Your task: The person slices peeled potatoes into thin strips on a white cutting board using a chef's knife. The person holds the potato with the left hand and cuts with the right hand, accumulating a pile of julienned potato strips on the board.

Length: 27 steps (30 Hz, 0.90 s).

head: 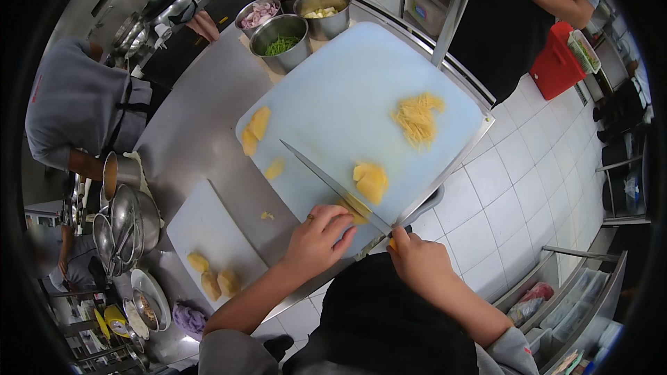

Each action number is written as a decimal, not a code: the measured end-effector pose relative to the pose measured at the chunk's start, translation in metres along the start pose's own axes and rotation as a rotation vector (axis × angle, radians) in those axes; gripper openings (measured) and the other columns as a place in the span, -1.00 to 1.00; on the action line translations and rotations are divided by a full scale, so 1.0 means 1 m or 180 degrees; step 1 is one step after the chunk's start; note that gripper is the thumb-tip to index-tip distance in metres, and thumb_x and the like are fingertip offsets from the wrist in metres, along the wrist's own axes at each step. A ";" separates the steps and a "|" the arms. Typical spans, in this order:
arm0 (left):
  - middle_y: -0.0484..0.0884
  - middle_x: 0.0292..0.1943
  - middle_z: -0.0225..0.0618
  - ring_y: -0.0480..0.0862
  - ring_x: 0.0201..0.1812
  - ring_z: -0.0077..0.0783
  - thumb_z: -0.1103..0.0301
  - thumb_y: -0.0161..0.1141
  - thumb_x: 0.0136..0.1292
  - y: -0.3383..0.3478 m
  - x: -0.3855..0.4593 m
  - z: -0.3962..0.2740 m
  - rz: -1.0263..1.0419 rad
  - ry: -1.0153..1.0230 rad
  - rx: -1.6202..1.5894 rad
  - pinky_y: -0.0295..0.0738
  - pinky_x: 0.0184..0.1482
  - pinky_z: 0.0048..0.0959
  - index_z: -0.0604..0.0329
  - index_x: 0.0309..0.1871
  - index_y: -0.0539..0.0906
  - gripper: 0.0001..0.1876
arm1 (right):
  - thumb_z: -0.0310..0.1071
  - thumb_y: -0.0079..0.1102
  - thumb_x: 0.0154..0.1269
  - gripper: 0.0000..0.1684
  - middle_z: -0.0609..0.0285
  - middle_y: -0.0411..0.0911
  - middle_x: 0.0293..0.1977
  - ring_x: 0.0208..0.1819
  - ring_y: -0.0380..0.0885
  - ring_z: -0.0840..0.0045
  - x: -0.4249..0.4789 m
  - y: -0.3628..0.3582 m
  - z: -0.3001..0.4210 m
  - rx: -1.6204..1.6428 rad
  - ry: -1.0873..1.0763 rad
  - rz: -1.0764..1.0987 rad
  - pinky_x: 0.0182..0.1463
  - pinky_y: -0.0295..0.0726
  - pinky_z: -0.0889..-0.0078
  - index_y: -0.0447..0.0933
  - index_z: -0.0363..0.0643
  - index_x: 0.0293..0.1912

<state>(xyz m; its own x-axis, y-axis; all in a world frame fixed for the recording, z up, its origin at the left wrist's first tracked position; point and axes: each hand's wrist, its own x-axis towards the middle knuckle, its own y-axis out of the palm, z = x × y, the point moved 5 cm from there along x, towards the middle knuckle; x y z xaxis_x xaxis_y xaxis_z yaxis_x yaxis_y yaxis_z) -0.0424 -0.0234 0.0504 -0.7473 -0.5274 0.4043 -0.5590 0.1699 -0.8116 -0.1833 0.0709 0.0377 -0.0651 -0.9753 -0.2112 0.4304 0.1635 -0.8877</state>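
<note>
My right hand point(424, 258) grips the orange handle of a long chef's knife point(328, 179) near the front edge of a large white cutting board point(338, 88). The blade points up and left across the board. My left hand point(320, 234) presses its fingertips on a yellow root slice point(359, 219) beside the blade, partly hidden by the fingers and knife. Just beyond the blade lies a pile of yellow slices point(371, 182). Thin yellow shreds point(418, 120) are heaped at the right. Peeled yellow chunks point(255, 130) rest at the left edge, with a smaller piece point(274, 167) nearby.
Steel pots hold green shreds point(281, 46), pink sliced shallots or onions point(259, 14) and pale chunks point(320, 12). A smaller white board point(213, 234) carries several yellow roots point(211, 284). Strainers point(120, 229) crowd the counter's left. One co-worker point(88, 99) bends there; another point(505, 26) stands beyond the rail.
</note>
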 end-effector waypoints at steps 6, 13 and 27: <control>0.46 -0.03 -0.17 0.43 0.04 -0.14 0.27 0.20 0.07 -0.004 0.034 -0.010 0.0380 0.0118 0.0056 0.29 0.16 -0.09 0.27 -0.20 0.59 -0.71 | -0.27 0.10 0.27 -0.76 0.14 0.52 -0.55 -0.59 0.56 0.25 -0.002 0.008 -0.005 -0.0022 -0.0007 -0.0230 -0.57 0.52 0.23 0.36 -0.20 -0.17; 0.45 0.04 -0.10 0.37 0.13 -0.07 0.31 0.14 0.10 0.009 0.050 0.002 0.0222 -0.0082 0.0464 0.20 0.24 -0.02 0.29 -0.14 0.60 -0.71 | -0.41 -0.01 0.24 -0.84 0.10 0.50 -0.56 -0.59 0.59 0.30 -0.003 0.006 0.000 -0.0030 -0.0179 -0.0259 -0.61 0.52 0.31 0.34 -0.23 -0.18; 0.56 -0.19 -0.36 0.57 -0.19 -0.25 0.60 0.25 0.03 0.008 -0.014 0.005 -0.0248 -0.0456 0.0018 0.54 -0.22 -0.40 0.19 -0.23 0.64 -0.79 | -0.20 0.16 0.27 -0.63 -0.04 0.52 -0.57 -0.51 0.55 0.07 -0.001 0.000 -0.017 0.1580 0.0031 -0.0170 -0.48 0.50 0.11 0.32 -0.18 -0.05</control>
<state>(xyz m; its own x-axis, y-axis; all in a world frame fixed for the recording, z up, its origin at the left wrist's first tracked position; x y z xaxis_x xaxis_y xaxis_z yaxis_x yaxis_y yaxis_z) -0.0344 -0.0186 0.0362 -0.6427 -0.6521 0.4022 -0.6110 0.1194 -0.7826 -0.1985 0.0739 0.0314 -0.1060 -0.9786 -0.1766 0.8027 0.0206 -0.5961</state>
